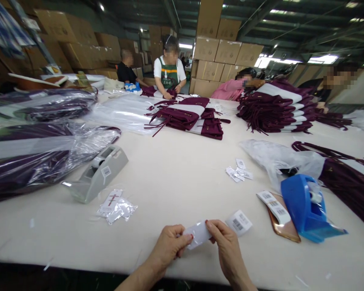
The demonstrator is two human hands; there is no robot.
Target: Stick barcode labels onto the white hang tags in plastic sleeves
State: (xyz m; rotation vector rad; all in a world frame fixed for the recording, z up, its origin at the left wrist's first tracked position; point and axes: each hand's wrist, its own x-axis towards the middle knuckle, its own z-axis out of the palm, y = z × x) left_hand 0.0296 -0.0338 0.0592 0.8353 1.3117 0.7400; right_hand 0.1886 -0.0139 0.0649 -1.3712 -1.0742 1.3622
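Between my two hands, near the table's front edge, is a small white tag (198, 235), its visible side mostly blank. My left hand (171, 246) pinches its left end with the thumb on top. At the right end, my right hand (226, 244) grips the upper corner between thumb and fingers. Just beyond my right hand lies a white barcode label (239, 223). A loose pile of white hang tags (117, 207) rests farther left. Several smaller barcode tags (239, 171) lie toward the right middle.
A grey tape dispenser (101, 171) stands at left beside plastic-wrapped maroon goods (39, 153). On the right, a blue tape dispenser (306, 210) stands next to a phone-like case (280, 218) bearing barcode labels. Stacked maroon bags (273, 107) and co-workers (170, 70) are across the table (182, 173).
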